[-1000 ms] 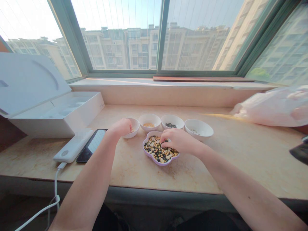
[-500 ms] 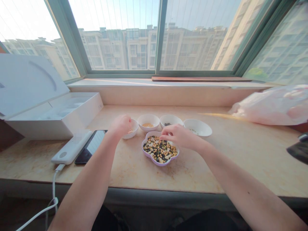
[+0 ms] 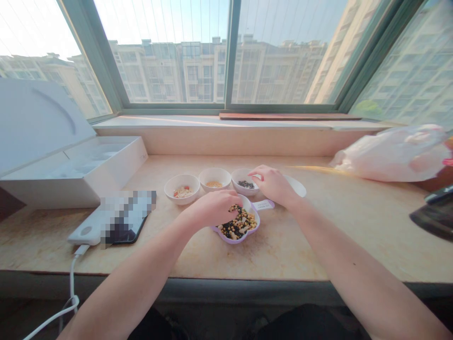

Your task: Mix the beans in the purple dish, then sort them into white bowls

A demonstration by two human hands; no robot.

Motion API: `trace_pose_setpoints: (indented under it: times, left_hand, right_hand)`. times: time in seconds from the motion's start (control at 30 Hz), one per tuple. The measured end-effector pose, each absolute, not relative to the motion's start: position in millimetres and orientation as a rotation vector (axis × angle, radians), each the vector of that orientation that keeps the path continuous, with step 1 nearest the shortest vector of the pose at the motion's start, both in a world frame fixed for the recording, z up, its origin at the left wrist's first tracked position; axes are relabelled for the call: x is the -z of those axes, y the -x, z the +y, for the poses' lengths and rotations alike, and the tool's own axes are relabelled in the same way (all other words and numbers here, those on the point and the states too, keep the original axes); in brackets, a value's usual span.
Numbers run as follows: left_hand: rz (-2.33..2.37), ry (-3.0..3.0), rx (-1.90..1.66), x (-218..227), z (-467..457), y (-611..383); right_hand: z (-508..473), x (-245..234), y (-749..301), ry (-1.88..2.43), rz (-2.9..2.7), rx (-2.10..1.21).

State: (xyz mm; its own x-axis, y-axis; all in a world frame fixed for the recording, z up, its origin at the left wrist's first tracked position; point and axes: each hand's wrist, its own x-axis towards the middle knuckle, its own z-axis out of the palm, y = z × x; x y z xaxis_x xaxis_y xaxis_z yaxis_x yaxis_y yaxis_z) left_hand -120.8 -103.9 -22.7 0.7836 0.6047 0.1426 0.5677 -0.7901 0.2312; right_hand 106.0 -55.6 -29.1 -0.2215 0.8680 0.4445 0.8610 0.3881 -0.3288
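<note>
A lilac-rimmed, petal-shaped bowl (image 3: pixel 256 225) holds mixed yellow beans, black beans and pale pieces. Over its left half my left hand (image 3: pixel 221 208) reaches down, fingers bent together at the mix; anything between the fingertips is hidden. My right hand (image 3: pixel 274 184) hovers at the right edge of the white bowl with dark beans (image 3: pixel 241 192), thumb and forefinger pinched; what they hold is too small to make out. Left of that bowl stand a bowl of yellow grains (image 3: pixel 215 173) and a bowl of pale pieces with some red ones (image 3: pixel 182 179). A fourth white bowl (image 3: pixel 299 186) is partly behind my right hand.
A white label or handle (image 3: pixel 264 205) projects right of the petal bowl. On the left lie a phone (image 3: pixel 136 226), a white power bank (image 3: pixel 87 229) with a cable (image 3: pixel 71 278), and an open white box (image 3: pixel 116 165). A plastic bag (image 3: pixel 389 153) and a dark object (image 3: pixel 433 217) lie right.
My left hand has moved right, from the bowl of pale pieces to the mixed beans. My right hand has gone from above the petal bowl to the dark-bean bowl. The view has shifted slightly.
</note>
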Motion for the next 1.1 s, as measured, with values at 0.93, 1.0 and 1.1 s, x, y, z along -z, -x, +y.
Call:
trace_pose_setpoints:
  times: [0.93,1.0,1.1]
  left_hand:
    - [0.94,-2.902,-0.393,33.1,-96.8,114.0]
    - [1.023,-2.883,-0.523,26.9,-95.6,118.7]
    - [1.228,-2.796,-0.721,18.2,-89.4,129.1]
  right_hand:
    - [-57.9,29.2,-100.4,1.439,-2.092,-0.045]
    - [-60.9,26.3,-98.9,1.429,-2.088,-0.045]
    - [-70.0,19.9,-93.7,1.424,-2.088,-0.113]
